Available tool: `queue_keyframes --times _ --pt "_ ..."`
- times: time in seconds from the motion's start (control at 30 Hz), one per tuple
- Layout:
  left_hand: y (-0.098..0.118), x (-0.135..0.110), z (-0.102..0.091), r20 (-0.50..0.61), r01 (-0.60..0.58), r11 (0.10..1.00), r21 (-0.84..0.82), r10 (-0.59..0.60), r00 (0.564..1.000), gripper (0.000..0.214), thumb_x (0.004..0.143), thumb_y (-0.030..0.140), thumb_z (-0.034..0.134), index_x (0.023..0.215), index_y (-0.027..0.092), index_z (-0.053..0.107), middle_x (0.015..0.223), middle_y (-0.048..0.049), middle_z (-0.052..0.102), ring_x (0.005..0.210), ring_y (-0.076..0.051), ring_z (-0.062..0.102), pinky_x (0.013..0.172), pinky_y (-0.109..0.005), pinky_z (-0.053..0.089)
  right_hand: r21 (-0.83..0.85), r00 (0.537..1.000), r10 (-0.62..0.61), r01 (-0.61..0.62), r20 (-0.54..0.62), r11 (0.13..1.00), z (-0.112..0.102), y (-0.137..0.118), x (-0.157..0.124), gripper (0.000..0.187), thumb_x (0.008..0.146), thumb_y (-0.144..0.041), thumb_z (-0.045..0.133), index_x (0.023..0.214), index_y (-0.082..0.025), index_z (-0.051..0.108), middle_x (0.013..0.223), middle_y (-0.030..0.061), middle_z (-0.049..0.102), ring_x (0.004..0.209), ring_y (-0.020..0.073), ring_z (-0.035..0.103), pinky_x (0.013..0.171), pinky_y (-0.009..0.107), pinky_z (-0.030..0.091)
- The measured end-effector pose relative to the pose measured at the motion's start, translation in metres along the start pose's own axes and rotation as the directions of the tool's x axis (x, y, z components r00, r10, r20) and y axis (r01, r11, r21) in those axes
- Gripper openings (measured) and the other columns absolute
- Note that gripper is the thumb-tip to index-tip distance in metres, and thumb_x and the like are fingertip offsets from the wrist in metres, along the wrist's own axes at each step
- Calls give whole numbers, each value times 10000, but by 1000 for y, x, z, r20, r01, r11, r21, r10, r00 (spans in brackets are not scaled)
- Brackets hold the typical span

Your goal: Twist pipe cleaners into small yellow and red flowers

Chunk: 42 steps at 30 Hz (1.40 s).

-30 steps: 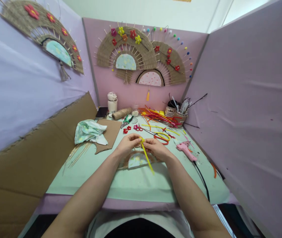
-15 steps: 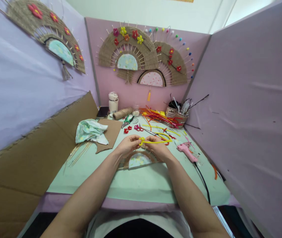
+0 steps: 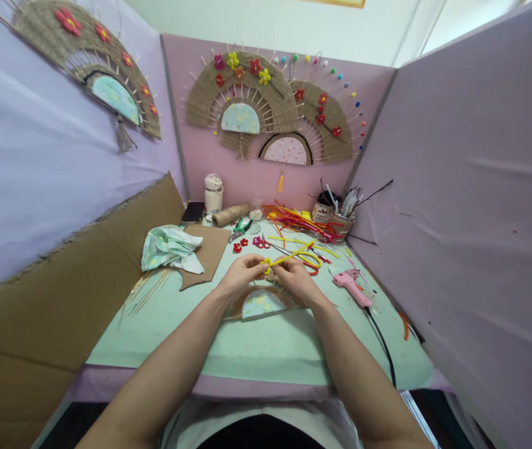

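Between my fingertips is a yellow pipe cleaner point(image 3: 294, 253), its near end bent into small loops and its free end sticking out to the upper right. My left hand point(image 3: 246, 272) pinches the looped part. My right hand point(image 3: 294, 277) is closed on the stem just beside the loops. Below both hands lies a half-round twine fan point(image 3: 262, 302) with a pale floral cloth centre, partly covered by my hands. Scissors with red and yellow handles point(image 3: 313, 262) rest just beyond my right hand. Red pipe-cleaner flowers point(image 3: 237, 247) and a magenta one point(image 3: 257, 241) lie past my left hand.
A pink glue gun point(image 3: 352, 287) with a black cord lies at right. Cardboard point(image 3: 209, 249) and floral cloth point(image 3: 167, 246) are at left. Behind stand a twine roll point(image 3: 231, 214), green-handled pliers point(image 3: 241, 229), a pipe-cleaner pile point(image 3: 300, 219) and a white bottle point(image 3: 214, 194).
The pipe cleaner's free end has swung upward and away, from nearly level to a slant. Both hands stay almost in place, still gripping it.
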<state>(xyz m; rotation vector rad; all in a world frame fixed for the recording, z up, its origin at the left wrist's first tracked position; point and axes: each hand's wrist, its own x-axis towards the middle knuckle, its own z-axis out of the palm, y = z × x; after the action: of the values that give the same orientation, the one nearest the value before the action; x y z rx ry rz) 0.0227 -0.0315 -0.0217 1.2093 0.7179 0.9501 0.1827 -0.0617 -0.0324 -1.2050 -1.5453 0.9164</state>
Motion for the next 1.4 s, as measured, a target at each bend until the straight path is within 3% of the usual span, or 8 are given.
queue_keyframes --times 0.13,0.27,0.47,0.6,0.73,0.87,1.0,1.4 --pt "-4 2 -1 -1 -42 999 -9 42 999 328 599 398 739 741 131 613 681 0 598 612 -90 527 607 -219 416 -6 1000 -5 5 5 1000 1 -1 0 196 766 -369 555 760 -175 580 715 4 582 671 139 504 606 252 388" --pt "-5 -1 2 39 -44 988 -149 50 998 290 600 345 753 739 129 620 686 3 589 613 -75 513 610 -202 409 8 1000 -9 8 20 1000 2 -3 0 179 775 -352 551 766 -175 579 735 5 587 680 138 507 622 254 392" --pt "-5 -5 5 147 117 945 -306 -74 986 259 593 268 776 748 108 643 646 -5 568 547 -43 484 536 -163 375 24 994 -84 82 72 996 -1 -10 -4 169 793 -342 532 790 -182 587 761 6 594 712 145 519 672 266 404" --pt "-4 -6 3 207 189 935 -299 -130 970 258 601 254 775 764 101 648 645 -9 561 541 -38 482 526 -161 379 48 992 -81 77 99 996 0 -12 -4 161 788 -336 530 784 -183 581 763 10 597 726 152 524 681 272 410" --pt "-2 -3 4 22 45 979 -197 -41 999 283 598 320 767 745 118 634 671 -6 585 583 -66 522 583 -196 428 53 998 -42 44 -35 998 3 -11 0 148 766 -318 529 812 -183 566 749 1 578 691 140 505 650 263 403" --pt "-5 1 6 -182 -80 997 -24 74 981 314 582 373 755 744 128 645 679 -10 621 619 -110 568 638 -254 467 91 993 2 9 -121 996 4 -12 1 191 757 -348 533 857 -189 561 721 -6 549 627 124 472 588 249 378" --pt "-12 3 6 -164 -82 997 15 83 983 321 594 389 738 766 127 670 727 -33 659 651 -135 592 674 -287 484 128 992 17 -1 -127 992 4 -13 0 257 760 -435 542 822 -187 574 651 -10 513 589 125 436 548 250 353" --pt "-11 -2 13 -139 -8 994 -113 -8 990 312 564 327 775 764 109 677 753 -54 670 705 -135 603 744 -292 483 -97 979 -95 78 -182 992 4 -12 -1 261 804 -423 493 662 -204 493 607 -16 451 616 144 412 581 264 325"
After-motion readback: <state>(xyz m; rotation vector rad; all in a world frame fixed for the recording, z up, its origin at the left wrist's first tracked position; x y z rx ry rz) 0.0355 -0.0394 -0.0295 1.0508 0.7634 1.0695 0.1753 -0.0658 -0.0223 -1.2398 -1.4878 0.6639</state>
